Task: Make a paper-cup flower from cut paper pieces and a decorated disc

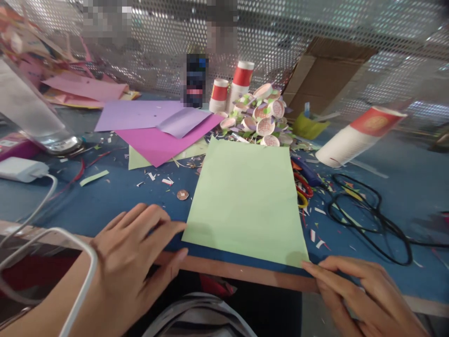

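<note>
Lying flat and released at the near edge of the counter [105,196], the left hand [136,262] has its fingertips right at the near left corner of the light green sheet [245,201], whose far edge sits just beside a cluster of paper cups [263,117]. The right hand [365,295], fingers stretched and holding nothing, touches the near right corner. A white cable [84,267] drapes over the left wrist; I'd judge a snag there could jerk that hand and skew the loose sheet.

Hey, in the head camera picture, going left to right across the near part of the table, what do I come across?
white charger block → left hand → light green paper sheet → right hand
</note>
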The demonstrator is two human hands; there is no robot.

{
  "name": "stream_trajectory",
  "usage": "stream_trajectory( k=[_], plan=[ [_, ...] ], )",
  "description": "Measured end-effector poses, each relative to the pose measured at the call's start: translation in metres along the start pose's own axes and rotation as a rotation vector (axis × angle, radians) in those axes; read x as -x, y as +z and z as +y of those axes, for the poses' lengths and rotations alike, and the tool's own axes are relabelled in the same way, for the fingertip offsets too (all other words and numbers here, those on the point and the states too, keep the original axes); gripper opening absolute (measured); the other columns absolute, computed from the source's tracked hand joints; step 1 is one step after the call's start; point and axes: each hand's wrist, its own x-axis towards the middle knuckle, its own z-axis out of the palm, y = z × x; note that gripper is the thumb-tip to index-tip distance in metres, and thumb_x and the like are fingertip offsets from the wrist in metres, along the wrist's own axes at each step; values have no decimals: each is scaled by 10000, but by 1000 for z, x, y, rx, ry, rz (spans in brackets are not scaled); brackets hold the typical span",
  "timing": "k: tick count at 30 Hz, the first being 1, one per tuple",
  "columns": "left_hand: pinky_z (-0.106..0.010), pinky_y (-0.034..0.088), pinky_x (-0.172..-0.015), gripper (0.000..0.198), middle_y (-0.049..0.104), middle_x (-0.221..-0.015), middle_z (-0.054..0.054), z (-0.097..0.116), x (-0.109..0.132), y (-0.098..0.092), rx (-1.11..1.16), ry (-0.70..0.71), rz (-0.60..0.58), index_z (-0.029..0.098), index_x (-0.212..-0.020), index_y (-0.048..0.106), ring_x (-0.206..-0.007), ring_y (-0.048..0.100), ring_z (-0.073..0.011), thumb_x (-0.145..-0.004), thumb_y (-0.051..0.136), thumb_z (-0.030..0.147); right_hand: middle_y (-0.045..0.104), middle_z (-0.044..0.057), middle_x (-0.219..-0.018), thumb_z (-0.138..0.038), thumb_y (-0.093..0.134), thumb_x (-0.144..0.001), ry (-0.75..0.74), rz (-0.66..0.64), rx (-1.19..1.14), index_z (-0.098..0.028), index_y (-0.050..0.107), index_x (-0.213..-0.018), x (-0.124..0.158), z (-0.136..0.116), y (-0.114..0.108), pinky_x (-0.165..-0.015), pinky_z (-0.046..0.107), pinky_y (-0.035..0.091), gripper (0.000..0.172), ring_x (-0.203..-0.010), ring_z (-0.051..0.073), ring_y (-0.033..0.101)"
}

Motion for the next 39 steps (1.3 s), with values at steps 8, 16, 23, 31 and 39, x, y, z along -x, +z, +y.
stream_trajectory(
  k=[8, 16, 23, 31, 39],
  plan=[
    [-511, 490, -877, 279, 630, -1063, -86, -8, -33, 16, 38, -103, -145, 211, -1064, 601, -994, 594, -302, -951, 561, 464, 637, 60, -1073, -192, 550, -996, 62, -29, 19, -216, 641, -1147, -15, 2, -3, -949, 326, 448, 178, -1047, 196, 586],
    [-272, 428, -620, 221, 574, -674, 50, -5, -38, 18, 240, -217, -58, 233, -814, 546, -600, 549, -135, -991, 512, 362, 675, 42, -987, -175, 549, -993, 84, 1, -5, -244, 639, -1051, -27, 1, -8, -889, 324, 480, 127, -989, 194, 622],
    [-225, 400, -521, 240, 574, -582, 76, -9, -32, 9, 208, -335, -5, 248, -783, 586, -487, 528, -105, -936, 560, 432, 622, 29, -856, -212, 533, -1008, 134, 67, 64, -232, 588, -899, -43, 16, -12, -770, 310, 471, 124, -826, 176, 613],
    [-223, 505, -678, 205, 726, -827, 67, -21, -30, 0, 135, -400, 68, 274, -1000, 643, -711, 692, -139, -929, 551, 443, 647, 23, -834, -251, 541, -1009, 53, 58, 146, -231, 590, -924, -60, 29, -18, -747, 325, 471, 101, -774, 180, 629],
    [-164, 478, -634, 170, 706, -782, 112, -14, -21, -6, 123, -461, 94, 299, -1042, 668, -671, 675, -103, -968, 544, 390, 688, 13, -820, -392, 530, -997, 132, -64, 158, -250, 641, -864, -88, 46, -21, -705, 331, 487, 224, -768, 194, 671]
  ],
)
